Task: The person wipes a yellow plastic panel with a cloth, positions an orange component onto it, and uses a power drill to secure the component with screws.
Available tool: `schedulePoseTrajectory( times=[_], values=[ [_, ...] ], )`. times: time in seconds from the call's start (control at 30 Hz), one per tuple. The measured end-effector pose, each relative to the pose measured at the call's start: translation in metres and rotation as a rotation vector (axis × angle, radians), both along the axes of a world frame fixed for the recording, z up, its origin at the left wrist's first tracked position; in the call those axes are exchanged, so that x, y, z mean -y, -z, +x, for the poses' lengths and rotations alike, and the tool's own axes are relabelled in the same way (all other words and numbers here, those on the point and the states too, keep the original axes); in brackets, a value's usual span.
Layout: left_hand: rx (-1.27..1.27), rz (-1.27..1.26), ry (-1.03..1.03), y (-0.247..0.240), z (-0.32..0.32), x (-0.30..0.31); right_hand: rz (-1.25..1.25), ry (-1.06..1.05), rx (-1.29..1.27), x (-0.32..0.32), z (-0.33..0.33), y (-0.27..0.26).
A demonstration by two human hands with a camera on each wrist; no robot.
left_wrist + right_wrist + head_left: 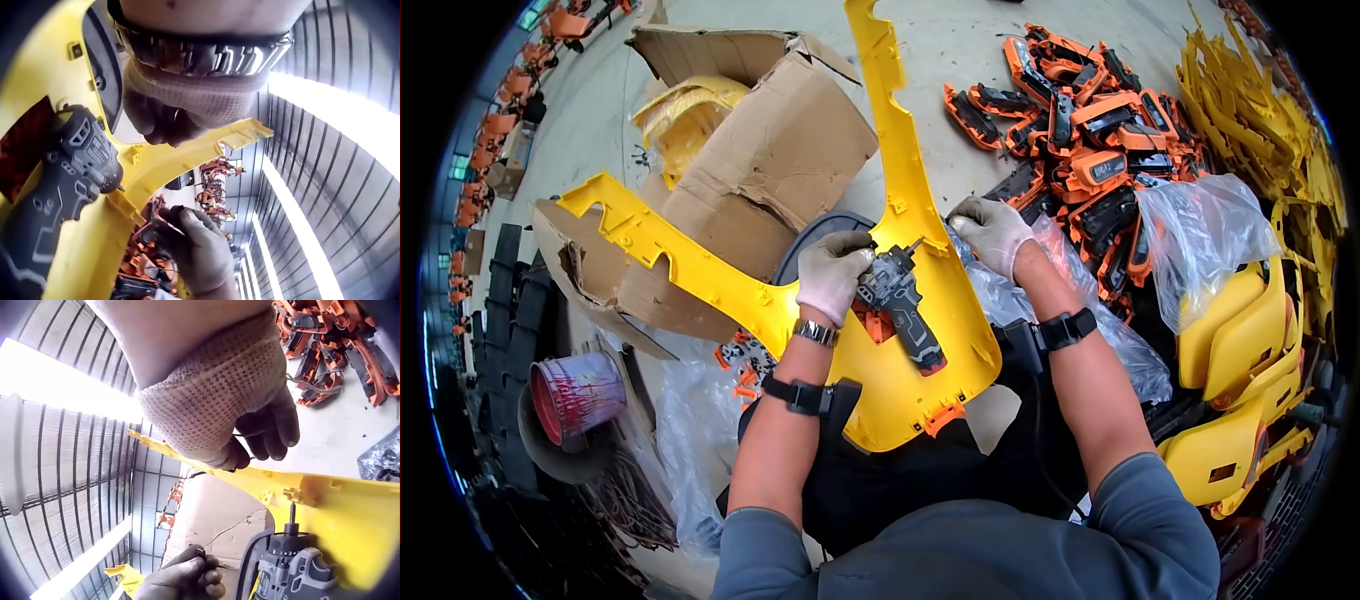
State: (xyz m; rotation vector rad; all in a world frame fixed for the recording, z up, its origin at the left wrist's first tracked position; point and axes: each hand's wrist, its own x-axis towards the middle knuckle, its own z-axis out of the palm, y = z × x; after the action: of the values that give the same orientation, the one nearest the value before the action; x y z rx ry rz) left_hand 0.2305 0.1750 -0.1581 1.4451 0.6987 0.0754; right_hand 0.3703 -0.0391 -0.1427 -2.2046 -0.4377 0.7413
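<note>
A large yellow plastic panel (970,335) with two long arms lies over the person's lap. On it rests a grey-black cordless drill (912,325), its bit pointing away from the person; neither hand holds it. The gloved left hand (832,272) is just left of the drill's head, its thumb and finger pinching a small dark clip-like piece (200,552). To the right of the panel's upright arm, the gloved right hand (995,237) has curled fingers, with a small dark piece (177,209) pinched at the fingertips. An orange part (941,420) sits at the panel's near edge.
An opened cardboard box (750,170) with yellow parts stands front left. Orange-black parts (1090,140) are heaped front right, near clear plastic film (1200,235). Yellow panels (1235,340) stack at right. A paint-stained bucket (585,390) stands left.
</note>
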Motion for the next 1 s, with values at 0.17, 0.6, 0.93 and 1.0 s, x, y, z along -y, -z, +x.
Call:
schedulePoseTrajectory(
  times=[0.17,0.6,0.93,1.0],
  values=[
    [-0.115,0.169,0.141,0.014,0.036,-0.014,0.075,-0.052,0.027,-0.010,0.014,0.027],
    [-0.118,-0.144,0.151,0.051,0.073,-0.021,0.002,-0.180,0.051,-0.029,0.029,0.033],
    [-0.118,-0.256,0.196,0.053,0.073,-0.039,-0.026,-0.180,0.035,-0.033,0.030,0.023],
    [-0.131,-0.267,0.171,0.048,0.071,-0.040,-0.033,-0.171,0.013,-0.033,0.030,0.019]
  ],
)
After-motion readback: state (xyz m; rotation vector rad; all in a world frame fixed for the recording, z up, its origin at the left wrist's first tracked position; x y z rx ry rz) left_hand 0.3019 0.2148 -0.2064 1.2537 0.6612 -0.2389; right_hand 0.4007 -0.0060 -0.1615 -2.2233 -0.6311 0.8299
